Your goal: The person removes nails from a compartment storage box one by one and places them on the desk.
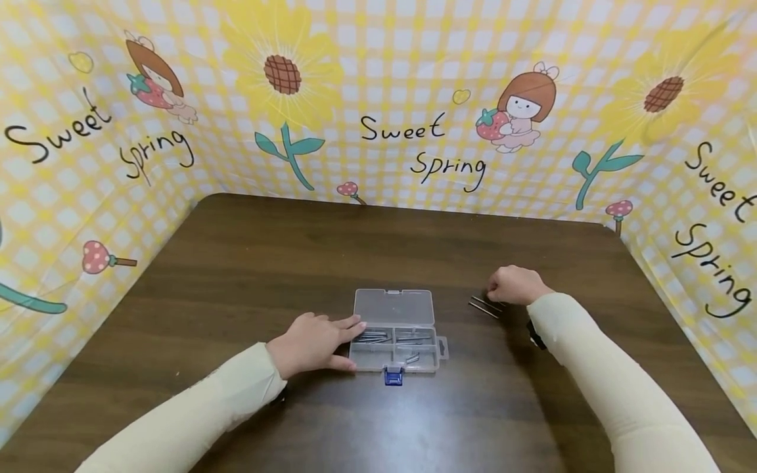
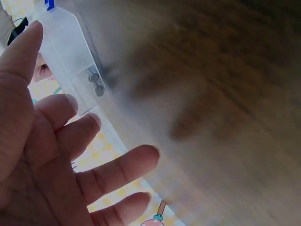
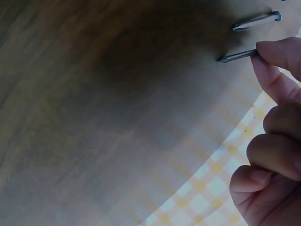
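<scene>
Ok so my right hand point(image 1: 517, 285) has thumb and forefinger closed in a pinch on one slim grey metal nail point(image 3: 237, 56), the other fingers curled in toward the palm. It's out at about 2 o'clock from the clear plastic compartment box point(image 1: 371, 359), low over the dark brown wood-look surface point(image 1: 284, 263). A second shiny grey nail point(image 3: 257, 21) lies just beside the pinched one, roughly 1 o'clock from it in the right wrist view.

My left hand point(image 1: 313, 343) is on the box's 9 o'clock side, fingers spread and relaxed, gripping nothing, just touching the edge, thumb down by the 7 o'clock corner. The see-through lid point(image 1: 394, 309) is flipped back toward 12, blue plastic latch point(image 1: 393, 376) at 6. Inside, there's a bunch of long grey metal pieces point(image 1: 374, 336) in the 10 o'clock compartment, some more at 2, and a few short metal bits point(image 1: 412, 359) at 4. Yellow-and-white checked cloth point(image 1: 384, 66) hangs behind everything at 12.
</scene>
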Available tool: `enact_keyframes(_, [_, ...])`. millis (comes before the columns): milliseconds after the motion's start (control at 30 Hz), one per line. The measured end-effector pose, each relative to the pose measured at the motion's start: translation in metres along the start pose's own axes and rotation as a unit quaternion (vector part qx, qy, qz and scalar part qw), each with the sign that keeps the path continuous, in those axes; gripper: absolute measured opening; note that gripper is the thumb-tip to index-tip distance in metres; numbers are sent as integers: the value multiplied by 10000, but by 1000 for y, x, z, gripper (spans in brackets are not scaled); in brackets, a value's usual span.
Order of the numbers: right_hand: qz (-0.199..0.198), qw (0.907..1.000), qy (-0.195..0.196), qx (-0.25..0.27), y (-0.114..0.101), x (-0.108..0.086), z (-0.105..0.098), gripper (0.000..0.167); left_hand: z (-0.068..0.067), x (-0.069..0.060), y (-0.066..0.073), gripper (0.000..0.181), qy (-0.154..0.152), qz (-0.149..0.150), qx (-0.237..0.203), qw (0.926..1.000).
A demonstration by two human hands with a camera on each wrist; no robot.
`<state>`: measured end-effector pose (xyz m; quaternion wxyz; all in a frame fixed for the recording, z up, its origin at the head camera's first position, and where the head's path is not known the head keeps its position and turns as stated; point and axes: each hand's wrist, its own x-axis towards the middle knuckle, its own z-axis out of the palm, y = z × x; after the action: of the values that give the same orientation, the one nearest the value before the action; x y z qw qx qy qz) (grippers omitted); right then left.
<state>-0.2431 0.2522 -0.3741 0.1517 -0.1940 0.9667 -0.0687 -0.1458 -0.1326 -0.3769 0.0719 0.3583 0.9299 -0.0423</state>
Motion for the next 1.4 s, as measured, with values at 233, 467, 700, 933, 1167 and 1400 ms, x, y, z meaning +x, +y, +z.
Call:
enact_keyframes(233, [-4, 9999, 109, 108, 0, 6, 3, 24, -3, -3, -3, 70, 102, -45, 40, 9999])
enact_keyframes(467, [-3, 9998, 56, 168, 2, -2, 11, 16, 2, -4, 3, 70, 38, 45, -30, 10000])
enact_keyframes(700, [-5, 9999, 85, 110, 3, -5, 11, 15, 0, -1, 4, 70, 14, 87, 30, 10000])
enact_keyframes(933, [-54, 9998, 141, 142, 6, -2, 7, 16, -2, -1, 1, 70, 99, 114, 81, 9999])
enact_keyframes(1167, [-197, 9991, 306, 220, -6, 5, -5, 17, -3, -1, -2, 70, 72, 65, 73, 9999])
enact_keyframes(1400, [-359, 9985, 299, 277, -32, 6, -1, 17, -2, 0, -1, 70, -33, 107, -9, 9999])
